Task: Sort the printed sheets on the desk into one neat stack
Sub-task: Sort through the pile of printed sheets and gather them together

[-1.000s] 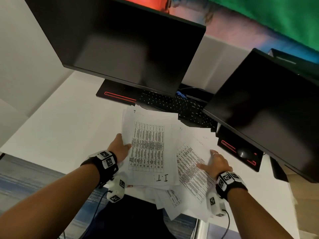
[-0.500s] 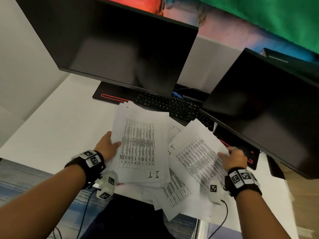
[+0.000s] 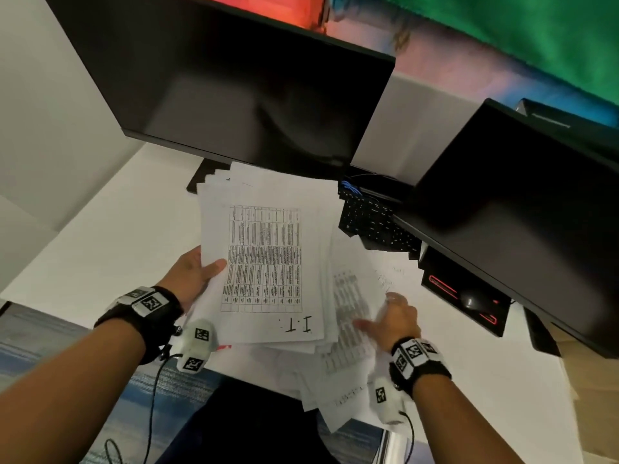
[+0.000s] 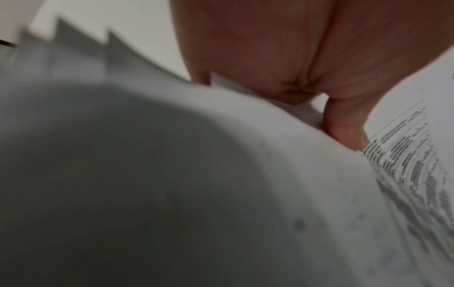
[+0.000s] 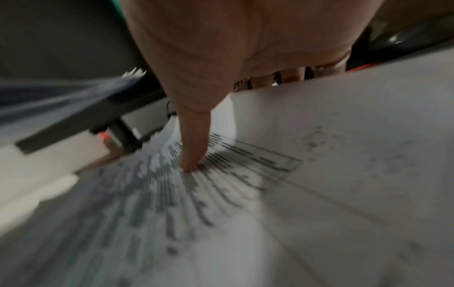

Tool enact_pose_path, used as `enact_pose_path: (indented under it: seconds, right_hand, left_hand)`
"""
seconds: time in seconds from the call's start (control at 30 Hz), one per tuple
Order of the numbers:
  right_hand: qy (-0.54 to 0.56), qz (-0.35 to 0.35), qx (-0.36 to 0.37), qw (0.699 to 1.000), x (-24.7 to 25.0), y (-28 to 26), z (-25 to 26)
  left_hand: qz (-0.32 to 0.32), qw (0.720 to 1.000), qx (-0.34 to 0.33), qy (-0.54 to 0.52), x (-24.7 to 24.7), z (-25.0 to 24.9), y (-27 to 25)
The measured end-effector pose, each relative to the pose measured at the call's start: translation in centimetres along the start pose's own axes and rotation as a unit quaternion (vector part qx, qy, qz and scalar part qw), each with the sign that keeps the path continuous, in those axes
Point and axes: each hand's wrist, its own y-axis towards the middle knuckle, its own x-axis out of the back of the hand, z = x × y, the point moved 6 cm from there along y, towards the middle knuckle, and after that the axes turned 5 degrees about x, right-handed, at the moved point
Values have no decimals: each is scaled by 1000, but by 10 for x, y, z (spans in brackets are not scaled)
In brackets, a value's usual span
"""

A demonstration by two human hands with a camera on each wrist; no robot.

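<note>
My left hand (image 3: 192,279) grips the left edge of a stack of printed sheets (image 3: 268,256), thumb on top, and holds it tilted above the desk. The top sheet shows a table and the letters "I.T.". In the left wrist view the thumb (image 4: 343,124) presses on the printed paper (image 4: 405,174). My right hand (image 3: 397,321) pinches a blurred printed sheet (image 3: 348,306) against the stack's right edge. In the right wrist view its thumb (image 5: 194,143) lies on the print of that sheet (image 5: 343,155), with the fingers behind it. Several loose sheets (image 3: 335,396) lie fanned at the desk's front edge.
The white desk (image 3: 100,246) carries two dark monitors (image 3: 234,88) (image 3: 522,209). A black keyboard (image 3: 371,222) sits under them, just right of the stack. A mouse (image 3: 470,301) rests on a black base with red lines at the right. A wall partition borders the left.
My left hand has lifted the stack and carried it toward the left monitor. My right hand has swung its sheet left, in against the stack's right side.
</note>
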Motion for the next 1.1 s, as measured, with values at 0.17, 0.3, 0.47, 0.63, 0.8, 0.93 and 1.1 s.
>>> enact_pose_path:
  seconds: [0.17, 0.3, 0.47, 0.63, 0.8, 0.93, 1.1]
  right_hand:
    - [-48, 34, -9, 998, -11, 1, 7]
    - [17, 58, -39, 997, -7, 5, 1]
    - [109, -36, -116, 987, 7, 11, -28]
    - [80, -69, -165, 981, -10, 3, -12]
    - [72, -67, -168, 981, -30, 8, 6]
    - [47, -82, -230, 969, -28, 4, 7]
    - [103, -75, -214, 968, -36, 8, 13]
  left_hand:
    - [-4, 1000, -10, -12, -13, -5, -7]
    - [-5, 999, 6, -43, -8, -1, -4]
    - [-16, 997, 15, -75, 3, 5, 2]
    - [-13, 996, 24, -80, 1, 10, 5]
    - [-25, 998, 33, -57, 6, 13, 9]
    - [-36, 997, 33, -56, 12, 11, 8]
    - [-42, 996, 43, -67, 15, 15, 5]
